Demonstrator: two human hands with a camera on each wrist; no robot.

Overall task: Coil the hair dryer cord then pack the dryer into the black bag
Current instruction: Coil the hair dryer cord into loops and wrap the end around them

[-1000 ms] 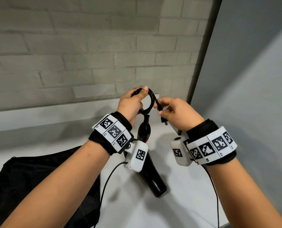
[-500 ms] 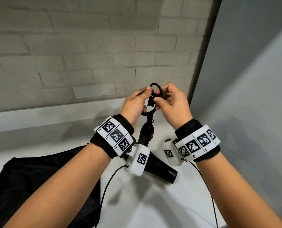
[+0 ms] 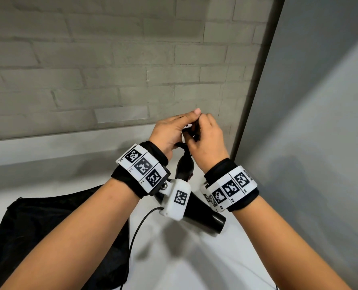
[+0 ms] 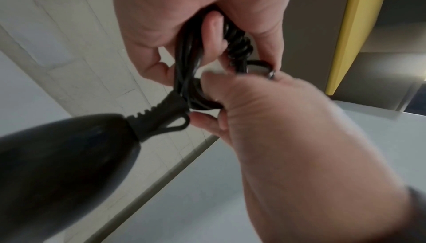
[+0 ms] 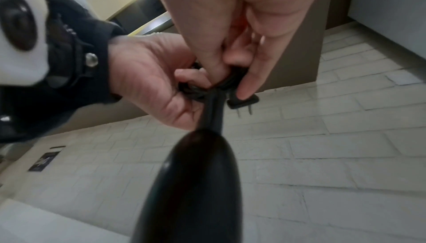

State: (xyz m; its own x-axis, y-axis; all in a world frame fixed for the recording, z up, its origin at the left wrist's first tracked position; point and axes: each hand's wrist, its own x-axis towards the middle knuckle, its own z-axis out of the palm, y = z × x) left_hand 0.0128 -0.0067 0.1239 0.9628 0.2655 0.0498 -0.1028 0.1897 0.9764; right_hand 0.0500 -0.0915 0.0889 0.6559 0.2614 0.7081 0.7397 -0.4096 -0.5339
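Observation:
The black hair dryer (image 3: 197,206) hangs by its handle end below my hands, nozzle pointing down and right above the white table. Its black cord (image 4: 186,61) is wound into a small coil that my left hand (image 3: 171,132) grips at the top of the handle. My right hand (image 3: 205,135) pinches the coil from the other side, with the plug (image 5: 243,102) under its fingertip. In the right wrist view the dryer handle (image 5: 196,183) fills the middle. The black bag (image 3: 54,237) lies flat at the lower left of the table.
A grey brick wall (image 3: 111,59) stands close behind the hands, and a plain grey panel (image 3: 320,122) closes the right side. The white table (image 3: 184,258) runs under the dryer. Thin sensor cables (image 3: 140,225) hang from the wrist cameras.
Both hands have come together around the coil, hiding the loop that was visible before. The right hand brought the plug end in against the coil. The dryer's nozzle swung rightward.

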